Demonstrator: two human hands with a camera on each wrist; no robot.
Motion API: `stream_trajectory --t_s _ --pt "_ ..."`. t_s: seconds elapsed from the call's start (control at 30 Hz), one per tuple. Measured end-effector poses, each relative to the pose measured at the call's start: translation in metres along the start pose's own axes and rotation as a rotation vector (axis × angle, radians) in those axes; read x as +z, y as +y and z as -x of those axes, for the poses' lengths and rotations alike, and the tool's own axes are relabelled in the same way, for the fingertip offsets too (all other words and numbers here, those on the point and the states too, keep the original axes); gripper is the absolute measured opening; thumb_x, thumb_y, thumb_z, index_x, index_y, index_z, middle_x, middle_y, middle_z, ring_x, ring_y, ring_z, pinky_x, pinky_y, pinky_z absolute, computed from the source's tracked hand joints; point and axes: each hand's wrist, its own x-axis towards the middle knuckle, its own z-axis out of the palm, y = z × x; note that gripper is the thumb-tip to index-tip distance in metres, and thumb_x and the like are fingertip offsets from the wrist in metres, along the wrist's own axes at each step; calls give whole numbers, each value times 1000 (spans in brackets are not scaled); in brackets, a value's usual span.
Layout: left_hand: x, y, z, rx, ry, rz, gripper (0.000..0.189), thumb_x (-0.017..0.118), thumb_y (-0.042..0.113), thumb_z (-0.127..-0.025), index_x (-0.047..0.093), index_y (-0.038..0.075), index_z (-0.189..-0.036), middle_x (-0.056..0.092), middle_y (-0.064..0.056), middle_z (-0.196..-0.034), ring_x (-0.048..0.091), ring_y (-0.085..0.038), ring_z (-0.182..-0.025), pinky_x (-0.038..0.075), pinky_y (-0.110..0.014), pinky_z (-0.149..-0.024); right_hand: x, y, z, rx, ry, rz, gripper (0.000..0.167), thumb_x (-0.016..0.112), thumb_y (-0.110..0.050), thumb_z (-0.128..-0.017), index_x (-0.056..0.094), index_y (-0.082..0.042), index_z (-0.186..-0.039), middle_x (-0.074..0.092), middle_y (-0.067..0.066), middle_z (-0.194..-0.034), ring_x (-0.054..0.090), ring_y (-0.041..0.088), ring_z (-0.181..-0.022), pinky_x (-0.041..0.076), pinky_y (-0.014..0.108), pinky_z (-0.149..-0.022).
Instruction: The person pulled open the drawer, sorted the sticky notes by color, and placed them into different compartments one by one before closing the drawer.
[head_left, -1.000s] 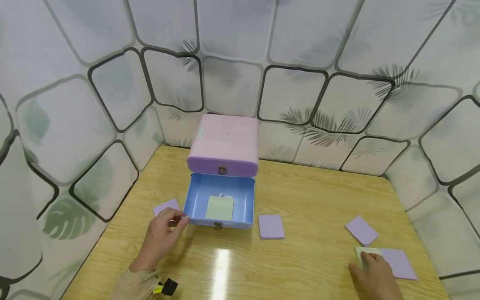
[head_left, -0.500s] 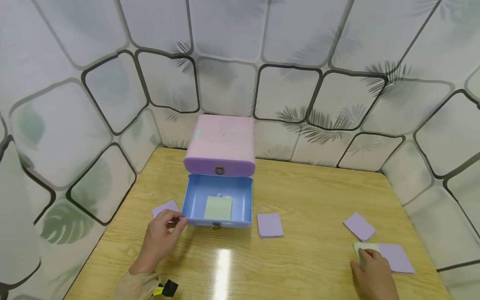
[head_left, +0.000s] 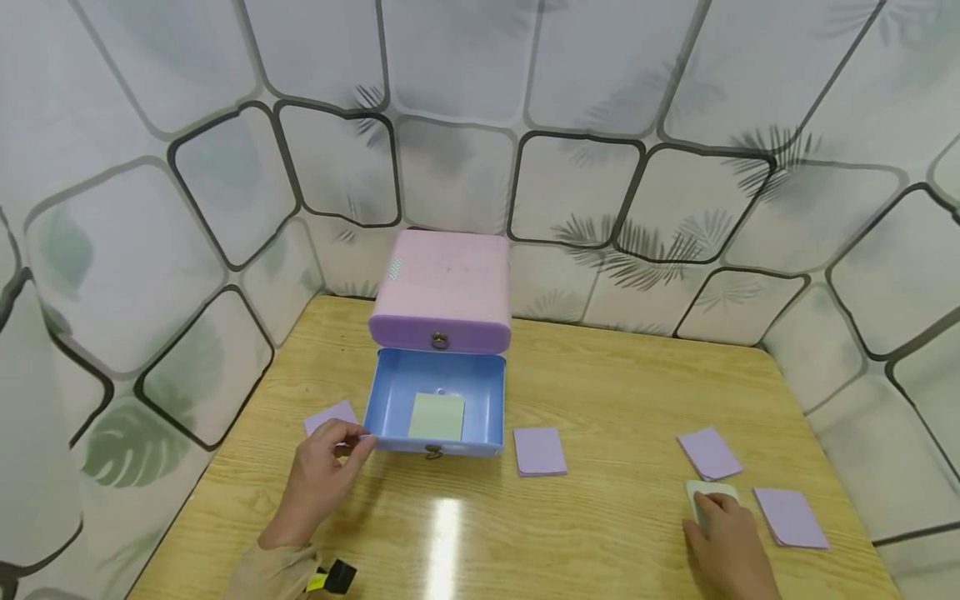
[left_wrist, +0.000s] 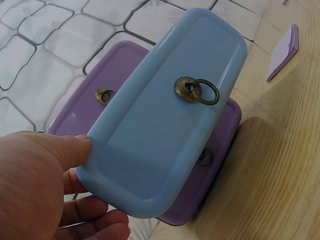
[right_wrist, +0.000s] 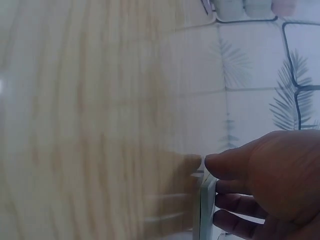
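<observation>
A blue drawer (head_left: 477,392) stands pulled out from a pink and purple storage box (head_left: 450,275). My left hand (head_left: 322,471) holds the drawer's left front corner; in the left wrist view the thumb lies on the blue front (left_wrist: 145,145), with fingers bent at its edge. One pale green sticky note pad (head_left: 437,417) lies inside the drawer. At the right, my right hand (head_left: 726,533) grips another pale green sticky note pad (head_left: 697,493) by its sides. The right wrist view shows that pad (right_wrist: 206,207) edge-on between thumb and fingers, low over the table.
Purple sticky note pads lie around: one (head_left: 330,414) behind the left hand, one (head_left: 540,452) right of the drawer, and two (head_left: 709,454) near the right hand. Patterned cloth walls (head_left: 577,192) enclose the wooden table (head_left: 600,392) at the back and sides.
My right hand has slid the green pad left, away from the rightmost purple pad. The purple pad behind it has shifted slightly left and turned. The left hand stays on the drawer.
</observation>
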Motion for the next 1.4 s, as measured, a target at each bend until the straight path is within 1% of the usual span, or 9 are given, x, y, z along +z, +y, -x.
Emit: stream_trajectory --t_s 0.13,0.3,0.53,0.77,0.93,1.03,1.2,1.4 --pt "0 -1 -1 -4 2 1 6 71 11 -88 66 9 -86 59 4 -86 59 -9 -76 55 -22 -66 1 -3 -3 -13 -13 15 46 70 -12 -85 56 15 -119 55 33 -114 52 50 -99 44 61 -84" --pt "-1 -1 -1 11 2 2 6 71 9 -88 66 9 -87 59 3 -85 60 -9 -76 55 -22 -64 2 -7 -5 -21 -38 16 46 70 -12 -85 57 14 -119 57 30 -113 54 48 -98 44 60 -83" --pt "-1 -3 0 29 1 -5 5 70 10 -89 65 9 -88 60 2 -86 60 -9 -76 55 -22 -64 1 -16 -6 -50 -34 2 44 72 -12 -84 59 13 -118 58 27 -112 55 47 -99 45 60 -83" --pt "-1 -3 0 5 -4 -7 5 71 13 -89 66 10 -89 59 4 -86 60 -9 -77 56 -28 -65 2 -26 -6 -80 -15 -6 42 73 -11 -82 61 12 -116 60 24 -109 56 45 -99 45 59 -85" --pt "-1 -2 0 -11 -10 -13 6 70 14 -90 66 10 -89 59 3 -87 60 -9 -77 56 -27 -65 4 -32 -7 -107 -3 -13 40 74 -11 -82 63 11 -113 61 23 -108 56 44 -99 45 58 -86" --pt "-1 -2 0 -6 -7 -18 6 71 13 -88 66 9 -89 59 3 -86 60 -9 -76 55 -25 -63 5 -36 -8 -122 -9 -13 40 74 -11 -81 63 11 -113 61 22 -108 57 43 -99 45 57 -86" --pt "-2 -1 0 7 0 -25 7 72 11 -87 66 8 -88 59 3 -85 60 -10 -75 55 -27 -62 5 -47 -10 -137 -27 -21 38 74 -11 -82 64 10 -113 61 22 -109 57 43 -100 46 57 -86" --pt "-2 0 1 4 -7 -24 6 70 14 -89 66 9 -89 60 3 -86 60 -10 -77 56 -28 -64 4 -62 -13 -113 -78 -36 38 71 -12 -85 62 8 -117 59 22 -114 55 44 -104 47 57 -86"
